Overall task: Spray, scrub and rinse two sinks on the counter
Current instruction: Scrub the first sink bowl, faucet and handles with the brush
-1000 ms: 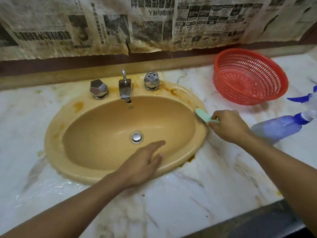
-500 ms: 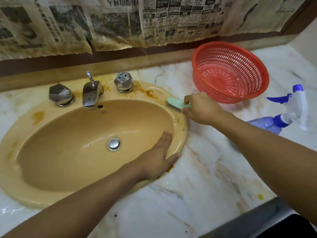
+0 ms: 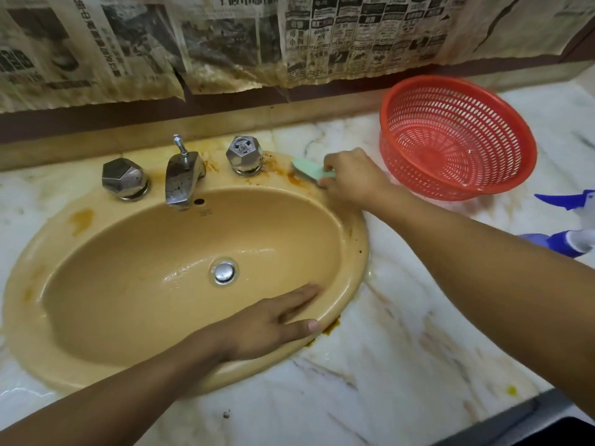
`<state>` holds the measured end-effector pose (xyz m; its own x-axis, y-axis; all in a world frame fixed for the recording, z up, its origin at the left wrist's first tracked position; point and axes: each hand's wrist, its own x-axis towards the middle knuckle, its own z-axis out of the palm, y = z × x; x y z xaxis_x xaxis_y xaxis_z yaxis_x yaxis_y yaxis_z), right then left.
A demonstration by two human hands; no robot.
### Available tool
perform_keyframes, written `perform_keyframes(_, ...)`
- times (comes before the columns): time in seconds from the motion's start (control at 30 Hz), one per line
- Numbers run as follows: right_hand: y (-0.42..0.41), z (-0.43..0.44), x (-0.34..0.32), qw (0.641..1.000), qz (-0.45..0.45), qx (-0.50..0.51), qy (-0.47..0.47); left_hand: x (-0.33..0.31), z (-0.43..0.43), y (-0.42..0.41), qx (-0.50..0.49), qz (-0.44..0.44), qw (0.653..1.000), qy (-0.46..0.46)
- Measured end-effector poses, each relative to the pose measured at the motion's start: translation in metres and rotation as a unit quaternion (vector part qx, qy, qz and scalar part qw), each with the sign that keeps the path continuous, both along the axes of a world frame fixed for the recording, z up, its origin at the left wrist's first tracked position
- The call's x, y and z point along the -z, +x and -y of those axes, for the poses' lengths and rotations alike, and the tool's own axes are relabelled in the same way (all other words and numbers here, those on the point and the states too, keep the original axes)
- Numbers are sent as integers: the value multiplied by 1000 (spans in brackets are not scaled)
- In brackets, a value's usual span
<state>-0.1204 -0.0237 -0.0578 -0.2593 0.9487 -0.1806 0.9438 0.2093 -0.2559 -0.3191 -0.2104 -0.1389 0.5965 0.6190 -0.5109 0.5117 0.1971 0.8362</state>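
An oval tan sink point(image 3: 354, 252) is set in a marble counter point(image 3: 402, 365), with orange stains on its rim. My right hand point(image 3: 351, 178) grips a light green scrub brush point(image 3: 310, 169) and holds it on the stained back right rim, just right of the right tap knob point(image 3: 244, 153). My left hand point(image 3: 273, 323) rests flat with straight fingers on the sink's front right rim, fingertips reaching into the bowl. The faucet spout point(image 3: 180, 181) and left knob point(image 3: 124, 178) stand at the back. A silver drain plug point(image 3: 224, 272) sits in the wet bowl.
A red plastic basket point(image 3: 457, 136) stands on the counter right of the sink. A blue and white spray bottle point(image 3: 570, 226) lies at the right edge, behind my right forearm. Stained newspaper point(image 3: 289, 40) covers the wall behind. The counter's front edge runs at the lower right.
My right hand has moved the brush along the right rim toward the back, up to the right knob. My left hand has stayed on the front right rim.
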Motion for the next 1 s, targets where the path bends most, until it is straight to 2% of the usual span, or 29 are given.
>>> perform_keyframes(0.13,-23,4,-5,997,29,-70,-28,3,1,-10,-10,10,1000,-14)
perform_keyframes(0.27,-1,-15,-14,997,66,-38,-31,5,2,-24,-19,9,999,-33)
perform_keyframes(0.37,-20,-20,-9,998,46,-31,6,5,3,-24,-29,10,999,-29)
perform_keyframes(0.47,-42,0,-1,997,14,-71,-12,2,4,-24,-43,0,999,-16)
perform_keyframes(0.5,-40,9,0,995,26,-89,-29,1,5,-24,-53,-7,999,-9)
perform_keyframes(0.6,-20,38,6,973,146,-156,-86,-2,10,-25,-76,-54,995,44)
perform_keyframes(0.67,-6,52,11,979,135,-130,-84,-5,16,-26,-66,-97,988,104)
perform_keyframes(0.73,2,55,8,993,71,-82,-53,-8,21,-28,-49,-129,979,150)
perform_keyframes(0.83,3,42,-1,999,13,-37,26,-9,25,-36,-31,-144,977,154)
perform_keyframes(0.9,-1,27,-6,998,17,-17,57,-9,27,-46,-17,-146,979,142)
perform_keyframes(1.0,-13,5,-7,997,56,-9,42,-12,28,-55,5,-157,979,131)
